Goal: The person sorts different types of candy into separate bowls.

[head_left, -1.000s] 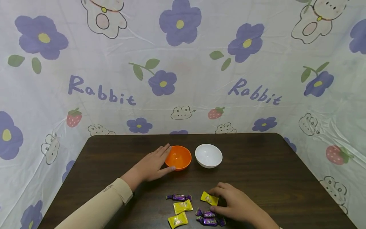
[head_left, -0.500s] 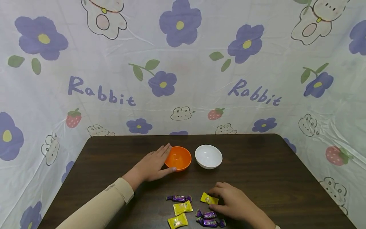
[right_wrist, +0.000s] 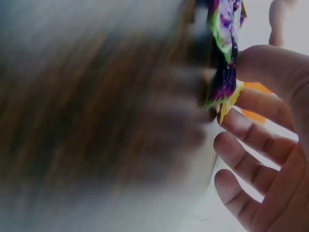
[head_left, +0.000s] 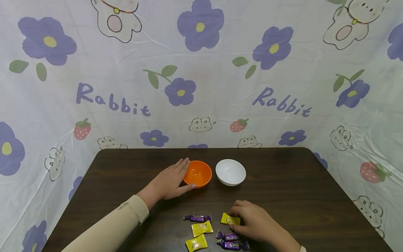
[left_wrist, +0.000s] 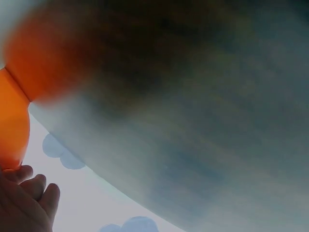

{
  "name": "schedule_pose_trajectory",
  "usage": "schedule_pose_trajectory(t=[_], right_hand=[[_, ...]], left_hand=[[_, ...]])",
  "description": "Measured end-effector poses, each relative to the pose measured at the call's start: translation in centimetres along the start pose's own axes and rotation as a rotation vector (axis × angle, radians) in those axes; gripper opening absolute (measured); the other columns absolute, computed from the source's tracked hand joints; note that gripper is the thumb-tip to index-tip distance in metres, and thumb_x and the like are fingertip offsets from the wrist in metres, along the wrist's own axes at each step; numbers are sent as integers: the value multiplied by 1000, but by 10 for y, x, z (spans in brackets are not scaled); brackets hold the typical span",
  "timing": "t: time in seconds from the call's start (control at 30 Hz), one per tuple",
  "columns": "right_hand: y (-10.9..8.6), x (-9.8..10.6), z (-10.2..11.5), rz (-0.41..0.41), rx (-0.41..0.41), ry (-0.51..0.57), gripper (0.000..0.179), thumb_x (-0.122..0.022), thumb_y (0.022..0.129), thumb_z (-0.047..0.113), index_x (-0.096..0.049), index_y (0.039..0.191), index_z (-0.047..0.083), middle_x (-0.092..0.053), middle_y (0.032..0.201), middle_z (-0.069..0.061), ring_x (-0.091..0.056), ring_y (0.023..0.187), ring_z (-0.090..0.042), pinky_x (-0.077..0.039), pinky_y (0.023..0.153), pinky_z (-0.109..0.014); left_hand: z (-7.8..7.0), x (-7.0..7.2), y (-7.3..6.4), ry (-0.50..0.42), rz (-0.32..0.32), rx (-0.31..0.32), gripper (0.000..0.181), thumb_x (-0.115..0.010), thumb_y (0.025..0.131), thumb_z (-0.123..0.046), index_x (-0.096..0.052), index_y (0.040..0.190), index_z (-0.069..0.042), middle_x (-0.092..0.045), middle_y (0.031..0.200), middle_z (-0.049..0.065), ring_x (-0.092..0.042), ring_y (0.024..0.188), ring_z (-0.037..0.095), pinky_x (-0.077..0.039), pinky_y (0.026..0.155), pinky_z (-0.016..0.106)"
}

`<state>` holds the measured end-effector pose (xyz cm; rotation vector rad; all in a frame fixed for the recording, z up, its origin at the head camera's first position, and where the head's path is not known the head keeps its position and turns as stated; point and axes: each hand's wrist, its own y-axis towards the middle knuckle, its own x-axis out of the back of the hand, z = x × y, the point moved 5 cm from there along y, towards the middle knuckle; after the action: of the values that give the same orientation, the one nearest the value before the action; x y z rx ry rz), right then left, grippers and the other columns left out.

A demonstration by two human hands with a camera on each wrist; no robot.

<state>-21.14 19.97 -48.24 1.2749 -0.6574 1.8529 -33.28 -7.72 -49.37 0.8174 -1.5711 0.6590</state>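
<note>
While an orange bowl (head_left: 199, 175) is touched, a yellow candy (head_left: 229, 219) is pinched
Left hand (head_left: 170, 181), thumb spread, is laid against the bowl; right hand (head_left: 255, 221), pinching, is held in front

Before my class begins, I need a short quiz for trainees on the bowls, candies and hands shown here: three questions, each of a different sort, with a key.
1. Count: how many purple candies lie on the table?
2. True or false: the left hand touches the orange bowl.
3. Multiple choice: what is between the forefinger and thumb of the right hand? A, the white bowl; B, a purple candy; C, a yellow candy.

Key: 1, three. 2, true. 3, C.
</note>
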Motion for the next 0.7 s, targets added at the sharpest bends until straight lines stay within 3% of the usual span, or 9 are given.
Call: schedule_pose_trajectory(t=[0.3,0.7], right_hand=[[5,1,7,-22,43,-24,15,-82,87,26,-76,101,22,-64,95,11,-48,80,-1,-48,66,-23],[14,6,11,-57,64,-42,17,-82,83,24,-73,97,23,-60,90,13,-47,77,-2,-46,64,-22]], left_hand=[[-1,-1,2,48,-15,-9,99,-32,103,-78,-16,171,-7,-14,179,9,-17,167,29,-21,134,48],[-4,0,2,96,-29,-15,98,-30,104,-77,-18,170,-6,-16,179,9,-16,167,27,-17,135,45]])
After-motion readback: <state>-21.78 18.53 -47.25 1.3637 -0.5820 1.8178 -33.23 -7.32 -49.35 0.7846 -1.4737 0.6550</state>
